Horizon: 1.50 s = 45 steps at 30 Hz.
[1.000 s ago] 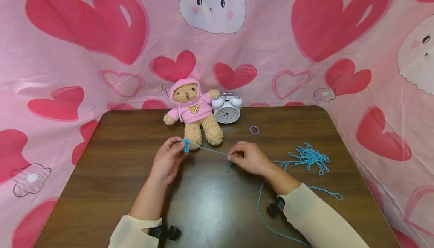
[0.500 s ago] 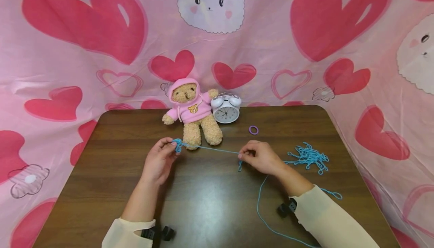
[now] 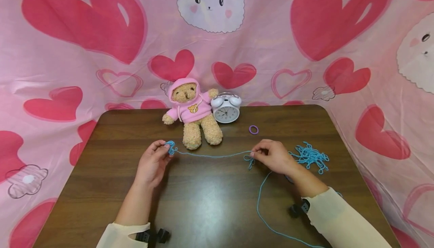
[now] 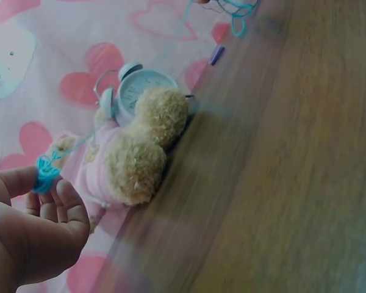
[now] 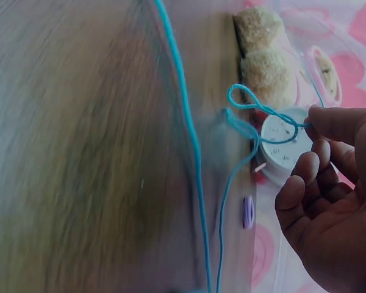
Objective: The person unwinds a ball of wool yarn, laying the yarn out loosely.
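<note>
Over the left part of the table, my left hand (image 3: 152,165) pinches a small bunch of blue yarn (image 3: 171,148) between thumb and fingertips. The same bunch of yarn (image 4: 46,174) shows at the fingertips in the left wrist view. A slightly sagging strand (image 3: 213,156) runs from it to my right hand (image 3: 274,157). That hand pinches the yarn between thumb and forefinger, and loose loops (image 5: 247,101) hang there in the right wrist view. To the right lies a tangled pile of blue yarn (image 3: 312,158), partly behind the right hand and forearm.
A teddy bear (image 3: 193,108) in a pink hoodie sits at the back of the brown table (image 3: 210,203). Next to it stands a white alarm clock (image 3: 226,108). A purple ring (image 3: 253,130) lies farther right. One loose yarn strand (image 3: 259,206) curves toward the front edge.
My hands have moved apart, left hand leftward and right hand rightward, and the strand between them has lengthened. It was straight before and now sags a little.
</note>
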Tool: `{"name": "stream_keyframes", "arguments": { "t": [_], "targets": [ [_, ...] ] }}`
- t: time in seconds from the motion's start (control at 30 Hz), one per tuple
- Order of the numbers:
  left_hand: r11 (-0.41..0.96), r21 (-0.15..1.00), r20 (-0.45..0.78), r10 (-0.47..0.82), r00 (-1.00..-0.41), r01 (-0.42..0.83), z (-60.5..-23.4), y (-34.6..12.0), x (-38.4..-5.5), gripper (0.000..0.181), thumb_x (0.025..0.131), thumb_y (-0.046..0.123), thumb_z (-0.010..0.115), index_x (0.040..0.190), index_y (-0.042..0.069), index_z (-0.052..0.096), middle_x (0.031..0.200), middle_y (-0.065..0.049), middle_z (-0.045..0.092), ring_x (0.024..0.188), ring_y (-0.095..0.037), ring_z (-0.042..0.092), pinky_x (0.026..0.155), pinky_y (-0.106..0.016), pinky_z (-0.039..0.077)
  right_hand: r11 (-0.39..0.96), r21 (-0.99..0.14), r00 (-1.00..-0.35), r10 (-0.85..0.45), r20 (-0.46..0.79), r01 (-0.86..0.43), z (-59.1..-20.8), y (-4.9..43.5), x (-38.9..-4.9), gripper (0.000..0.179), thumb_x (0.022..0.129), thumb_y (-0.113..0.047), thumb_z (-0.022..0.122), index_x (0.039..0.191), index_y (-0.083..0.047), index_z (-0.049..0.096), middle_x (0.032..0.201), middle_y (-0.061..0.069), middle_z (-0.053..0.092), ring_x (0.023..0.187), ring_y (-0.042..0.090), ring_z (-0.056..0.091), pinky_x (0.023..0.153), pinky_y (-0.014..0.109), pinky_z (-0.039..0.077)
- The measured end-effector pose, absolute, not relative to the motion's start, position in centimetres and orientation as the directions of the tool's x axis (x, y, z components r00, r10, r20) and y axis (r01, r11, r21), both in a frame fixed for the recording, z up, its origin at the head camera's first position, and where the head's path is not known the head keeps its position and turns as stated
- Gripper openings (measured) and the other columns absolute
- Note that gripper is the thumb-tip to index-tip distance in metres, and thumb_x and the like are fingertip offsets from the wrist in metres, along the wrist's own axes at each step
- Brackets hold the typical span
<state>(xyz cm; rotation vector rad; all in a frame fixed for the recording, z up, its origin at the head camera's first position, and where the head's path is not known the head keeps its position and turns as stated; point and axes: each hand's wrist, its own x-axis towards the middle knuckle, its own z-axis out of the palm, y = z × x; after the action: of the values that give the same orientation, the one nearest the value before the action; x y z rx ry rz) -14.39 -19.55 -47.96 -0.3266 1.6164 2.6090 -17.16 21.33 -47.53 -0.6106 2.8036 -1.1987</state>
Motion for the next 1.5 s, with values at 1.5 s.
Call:
{"name": "stream_keyframes", "arguments": {
  "t": [1.5],
  "targets": [
    [-0.498, 0.864, -0.157, -0.12, -0.98, -0.077, -47.5, -24.0, -13.0, 0.011, 0.104, 0.001, 0.059, 0.101, 0.012, 0.059, 0.094, 0.0, 0.071, 0.079, -0.014, 0.067, 0.078, -0.023, 0.056, 0.807, -0.571, -0.988, -0.133, 0.079, -0.154, -45.5, 34.4, -14.6, 0.014, 0.094, -0.028, 0.079, 0.099, -0.014, 0.078, 0.086, -0.004, 0.066, 0.072, 0.006, 0.053, 0.059, 0.024, 0.046]
  ]
}}
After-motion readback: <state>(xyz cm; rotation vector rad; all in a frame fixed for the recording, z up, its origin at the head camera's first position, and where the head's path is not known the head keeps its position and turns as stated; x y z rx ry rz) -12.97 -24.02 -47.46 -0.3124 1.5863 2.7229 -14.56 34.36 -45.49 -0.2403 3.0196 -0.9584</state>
